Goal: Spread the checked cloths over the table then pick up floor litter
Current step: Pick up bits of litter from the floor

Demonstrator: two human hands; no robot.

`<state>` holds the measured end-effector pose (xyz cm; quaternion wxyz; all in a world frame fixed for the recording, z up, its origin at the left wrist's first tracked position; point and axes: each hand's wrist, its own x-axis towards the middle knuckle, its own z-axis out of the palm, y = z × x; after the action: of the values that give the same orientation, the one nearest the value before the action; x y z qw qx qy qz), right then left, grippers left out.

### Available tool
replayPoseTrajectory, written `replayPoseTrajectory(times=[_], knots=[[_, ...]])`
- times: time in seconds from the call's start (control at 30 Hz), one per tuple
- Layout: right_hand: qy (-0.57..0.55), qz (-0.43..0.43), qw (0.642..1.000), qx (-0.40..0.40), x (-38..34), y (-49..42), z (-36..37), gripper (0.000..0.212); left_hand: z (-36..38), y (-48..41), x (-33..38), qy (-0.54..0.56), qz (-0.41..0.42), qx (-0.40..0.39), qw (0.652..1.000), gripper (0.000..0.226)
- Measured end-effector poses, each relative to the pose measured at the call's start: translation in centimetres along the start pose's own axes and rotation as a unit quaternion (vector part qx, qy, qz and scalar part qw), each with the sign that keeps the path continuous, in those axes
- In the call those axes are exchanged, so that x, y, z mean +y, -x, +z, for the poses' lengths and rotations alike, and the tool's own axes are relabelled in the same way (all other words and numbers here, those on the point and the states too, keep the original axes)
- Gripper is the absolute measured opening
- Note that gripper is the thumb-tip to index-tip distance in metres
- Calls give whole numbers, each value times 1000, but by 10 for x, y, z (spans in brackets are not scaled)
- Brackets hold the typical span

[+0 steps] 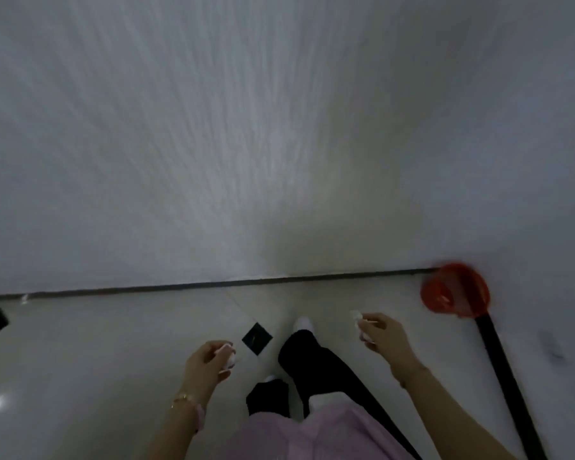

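My left hand is closed around small pale scraps of litter, held low over the tiled floor. My right hand grips a crumpled white piece of litter together with a thin stick. A red bin stands on the floor against the wall, up and to the right of my right hand. No checked cloth or table is in view. The frame is blurred by motion.
A plain white wall fills the upper view, meeting the pale floor tiles at a dark seam. Black inset squares mark the tiles. A black strip runs along the right. My legs in dark trousers stand between my hands.
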<state>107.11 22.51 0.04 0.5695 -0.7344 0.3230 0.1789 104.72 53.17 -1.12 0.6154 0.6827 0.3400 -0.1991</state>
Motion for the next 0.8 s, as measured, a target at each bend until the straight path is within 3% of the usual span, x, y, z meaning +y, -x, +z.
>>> replayPoseTrajectory(times=[0.27,0.63,0.8], knots=[[-179,89,964,178,76,62,-88,9,87,-2,35,-155,23,-143,977,10],[-328,124,895,275,107,4,-212,10,325,-9,98,-289,66,-319,900,7],[-368,140,871,295,118,-53,-306,8,465,-8,112,-315,21,-348,883,18]])
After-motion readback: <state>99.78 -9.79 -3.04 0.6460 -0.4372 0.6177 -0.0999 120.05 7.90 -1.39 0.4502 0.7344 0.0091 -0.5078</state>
